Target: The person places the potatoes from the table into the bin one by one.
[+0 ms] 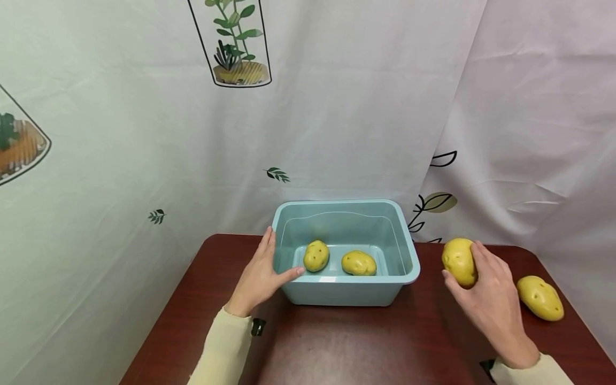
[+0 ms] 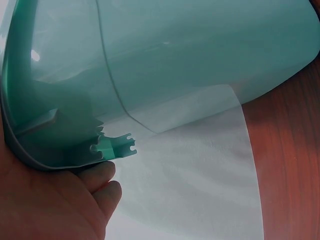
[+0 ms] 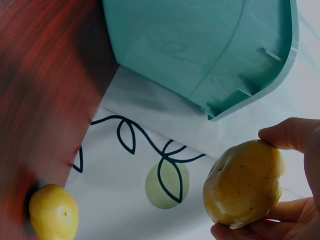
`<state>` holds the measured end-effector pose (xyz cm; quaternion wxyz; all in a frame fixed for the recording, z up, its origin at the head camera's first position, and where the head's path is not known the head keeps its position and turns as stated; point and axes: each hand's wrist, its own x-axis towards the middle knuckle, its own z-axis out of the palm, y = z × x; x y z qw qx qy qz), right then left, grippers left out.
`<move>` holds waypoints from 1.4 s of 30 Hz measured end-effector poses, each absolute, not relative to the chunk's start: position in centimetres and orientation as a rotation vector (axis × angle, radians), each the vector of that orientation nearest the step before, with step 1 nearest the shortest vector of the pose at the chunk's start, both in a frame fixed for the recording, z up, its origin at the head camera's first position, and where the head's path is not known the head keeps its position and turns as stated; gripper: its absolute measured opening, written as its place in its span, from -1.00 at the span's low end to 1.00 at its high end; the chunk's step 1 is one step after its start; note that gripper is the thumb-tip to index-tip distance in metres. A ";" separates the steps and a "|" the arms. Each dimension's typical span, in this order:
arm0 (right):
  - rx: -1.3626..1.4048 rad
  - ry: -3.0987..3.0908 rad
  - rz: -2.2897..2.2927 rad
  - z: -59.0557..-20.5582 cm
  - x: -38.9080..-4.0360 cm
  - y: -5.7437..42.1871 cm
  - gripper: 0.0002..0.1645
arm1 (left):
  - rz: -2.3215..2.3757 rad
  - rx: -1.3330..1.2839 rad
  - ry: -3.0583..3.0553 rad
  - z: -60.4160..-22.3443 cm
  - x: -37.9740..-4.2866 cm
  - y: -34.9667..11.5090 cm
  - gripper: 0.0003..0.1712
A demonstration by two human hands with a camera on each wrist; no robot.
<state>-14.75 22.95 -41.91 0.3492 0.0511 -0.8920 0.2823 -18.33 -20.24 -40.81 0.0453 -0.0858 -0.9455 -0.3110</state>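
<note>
My right hand [image 1: 495, 297] holds a yellow potato [image 1: 458, 261] between thumb and fingers, raised to the right of a light blue plastic bin [image 1: 339, 293]. In the right wrist view this potato [image 3: 245, 185] shows small dark specks. Two more potatoes lie inside the bin, one at the left [image 1: 316, 255] and one near the middle [image 1: 359, 263]. At the bin's front left corner rests my left hand [image 1: 257, 280], fingers straight along the left side and thumb at the front rim. The left wrist view shows fingers [image 2: 107, 195] just under the rim.
Another potato [image 1: 540, 298] lies on the dark red-brown table [image 1: 346, 342], right of my right hand. Behind the bin hangs a pale curtain [image 1: 337, 133] with plant prints, close to the table's back edge. More curtain closes in on the left and right.
</note>
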 end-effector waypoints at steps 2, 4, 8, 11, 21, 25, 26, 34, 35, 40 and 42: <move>0.138 -2.303 0.735 -41.8 -14.7 22.8 -0.07 | -0.952 -0.260 -2.888 -40.8 -18.3 -20.2 0.43; 0.138 -2.304 0.736 -41.7 -14.7 22.7 -0.07 | -0.958 -0.258 -2.887 -40.8 -18.3 -20.3 0.42; 0.139 -2.316 0.732 -41.4 -14.6 22.4 -0.05 | -0.968 -0.257 -2.885 -40.7 -18.2 -20.2 0.42; 0.141 -2.320 0.729 -41.3 -14.7 22.2 -0.05 | -0.971 -0.261 -2.881 -40.7 -18.3 -20.2 0.40; 0.164 -2.313 0.731 -40.8 -14.6 21.5 -0.05 | -0.973 -0.254 -2.880 -40.7 -18.3 -20.2 0.38; 0.170 -2.316 0.731 -40.6 -14.6 21.2 -0.04 | -0.970 -0.255 -2.885 -40.7 -18.2 -20.2 0.40; 0.172 -2.316 0.733 -40.6 -14.7 21.2 -0.04 | -0.968 -0.255 -2.887 -40.7 -18.2 -20.2 0.40; 0.186 -2.306 0.738 -40.3 -14.7 20.6 -0.03 | -0.967 -0.255 -2.889 -40.7 -18.3 -20.2 0.40; 0.192 -2.303 0.736 -40.3 -14.8 20.6 -0.03 | -0.967 -0.256 -2.889 -40.7 -18.3 -20.2 0.40; 0.214 -2.299 0.730 -40.0 -14.9 20.2 -0.04 | -0.966 -0.255 -2.887 -40.7 -18.3 -20.2 0.43; 0.212 -2.305 0.735 -39.9 -14.8 20.0 -0.03 | -0.965 -0.256 -2.887 -40.7 -18.3 -20.2 0.43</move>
